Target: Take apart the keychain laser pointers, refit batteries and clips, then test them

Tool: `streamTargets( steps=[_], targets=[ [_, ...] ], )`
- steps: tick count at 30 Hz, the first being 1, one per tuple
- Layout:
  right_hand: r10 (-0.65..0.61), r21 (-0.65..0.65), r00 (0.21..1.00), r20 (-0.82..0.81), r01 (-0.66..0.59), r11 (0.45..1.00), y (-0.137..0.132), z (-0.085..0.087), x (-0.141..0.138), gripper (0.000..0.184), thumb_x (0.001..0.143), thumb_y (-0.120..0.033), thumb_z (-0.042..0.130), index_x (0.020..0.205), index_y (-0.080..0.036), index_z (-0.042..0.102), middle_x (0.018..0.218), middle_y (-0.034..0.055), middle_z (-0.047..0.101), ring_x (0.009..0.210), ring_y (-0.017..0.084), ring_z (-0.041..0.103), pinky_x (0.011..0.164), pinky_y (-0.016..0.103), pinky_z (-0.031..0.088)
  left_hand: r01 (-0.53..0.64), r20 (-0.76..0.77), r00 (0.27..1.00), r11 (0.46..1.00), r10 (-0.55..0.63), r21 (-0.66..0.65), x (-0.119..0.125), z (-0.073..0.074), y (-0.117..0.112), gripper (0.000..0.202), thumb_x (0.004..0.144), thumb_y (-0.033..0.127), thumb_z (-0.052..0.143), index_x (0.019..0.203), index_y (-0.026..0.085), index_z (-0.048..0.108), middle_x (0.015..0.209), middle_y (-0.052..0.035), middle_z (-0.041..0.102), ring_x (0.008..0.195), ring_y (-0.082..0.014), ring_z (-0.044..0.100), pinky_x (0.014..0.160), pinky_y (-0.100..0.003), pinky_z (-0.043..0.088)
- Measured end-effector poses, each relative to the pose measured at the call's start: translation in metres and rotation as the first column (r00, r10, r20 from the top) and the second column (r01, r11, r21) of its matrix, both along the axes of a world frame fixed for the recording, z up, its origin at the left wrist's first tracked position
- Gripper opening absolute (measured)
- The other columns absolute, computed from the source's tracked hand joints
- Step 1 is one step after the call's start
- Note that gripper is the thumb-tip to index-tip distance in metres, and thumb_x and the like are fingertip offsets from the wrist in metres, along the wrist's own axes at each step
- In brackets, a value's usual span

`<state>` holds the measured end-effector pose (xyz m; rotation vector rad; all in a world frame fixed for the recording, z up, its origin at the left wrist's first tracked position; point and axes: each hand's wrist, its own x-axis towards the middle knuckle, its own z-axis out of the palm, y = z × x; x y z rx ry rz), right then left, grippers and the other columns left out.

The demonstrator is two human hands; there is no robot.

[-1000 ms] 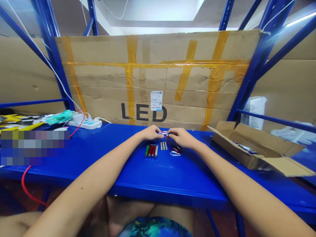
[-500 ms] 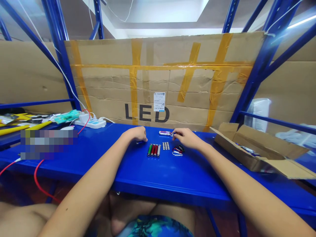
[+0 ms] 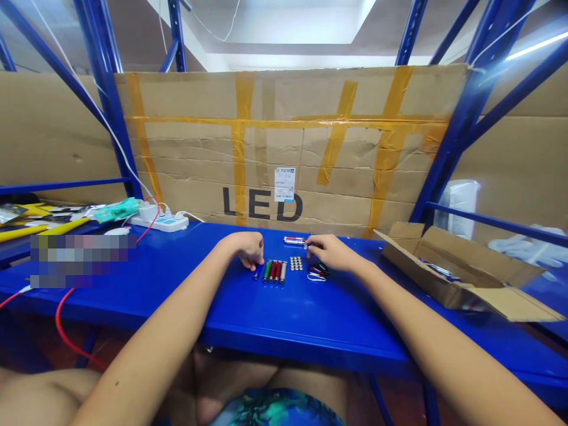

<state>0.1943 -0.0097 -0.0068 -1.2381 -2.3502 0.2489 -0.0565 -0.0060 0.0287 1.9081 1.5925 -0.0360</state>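
Observation:
My left hand (image 3: 251, 251) is closed on a small blue metal tube (image 3: 257, 272), its lower end showing below the fingers. That tube lies at the left end of a row of similar slim tubes (image 3: 275, 271) in green, red and silver, like pocket flashlight bodies. To the row's right sits a block of small round silver pieces (image 3: 296, 263), resembling button cells. My right hand (image 3: 327, 251) has its fingers curled together above a few carabiners (image 3: 316, 272); what they pinch, if anything, is hidden. Just beyond its fingertips lie more slim tubes (image 3: 293, 241).
An open cardboard box (image 3: 426, 284) with metal pieces inside stands on the right of the blue table (image 3: 310, 325). A power strip (image 3: 164, 221) and red cable (image 3: 66, 331) are on the left. A large taped cardboard sheet (image 3: 199, 160) stands behind.
My left hand has come down slightly toward me, and the blue tube now shows beside the green one. My right hand has shifted a little toward the carabiners, its fingers away from the back tubes.

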Motion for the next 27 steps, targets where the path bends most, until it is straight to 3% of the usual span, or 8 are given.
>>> streamTargets(
  steps=[8, 15, 27],
  targets=[
    [-0.001, -0.012, 1.000, 0.015, 0.001, 1.000, -0.0021, 0.0005, -0.0017, 0.020, 0.085, -0.017, 0.045, 0.074, -0.019, 0.061, 0.078, 0.0029, 0.068, 0.069, 0.015, 0.058, 0.067, 0.026, 0.040, 0.033, -0.033, 0.999, 0.999, -0.033, 0.024, -0.0063, 0.0042, -0.0008, 0.017, 0.072, 0.009, 0.061, 0.089, 0.013, 0.060, 0.072, -0.0040, 0.067, 0.065, -0.0151, 0.066, 0.070, -0.029, 0.058],
    [0.026, -0.029, 1.000, 0.000, -0.026, 0.999, 0.0017, -0.0031, -0.0004, 0.019, 0.085, -0.017, 0.044, 0.078, -0.019, 0.061, 0.076, 0.0022, 0.068, 0.069, 0.015, 0.058, 0.070, 0.027, 0.042, 0.057, -0.079, 0.995, 0.998, -0.056, 0.016, -0.0020, 0.0028, -0.0018, 0.007, 0.072, 0.014, 0.062, 0.079, 0.012, 0.060, 0.070, -0.0060, 0.066, 0.066, -0.0156, 0.066, 0.069, -0.029, 0.058],
    [0.022, -0.038, 1.000, -0.006, -0.022, 0.999, 0.0011, -0.0030, -0.0002, 0.019, 0.085, -0.017, 0.044, 0.076, -0.019, 0.061, 0.075, 0.0027, 0.068, 0.068, 0.016, 0.058, 0.070, 0.027, 0.042, 0.045, -0.141, 0.990, 0.995, -0.033, 0.085, -0.0002, -0.0001, 0.0003, 0.013, 0.068, 0.018, 0.068, 0.075, 0.011, 0.059, 0.065, -0.0056, 0.064, 0.059, -0.0152, 0.062, 0.064, -0.030, 0.058]
  ],
)
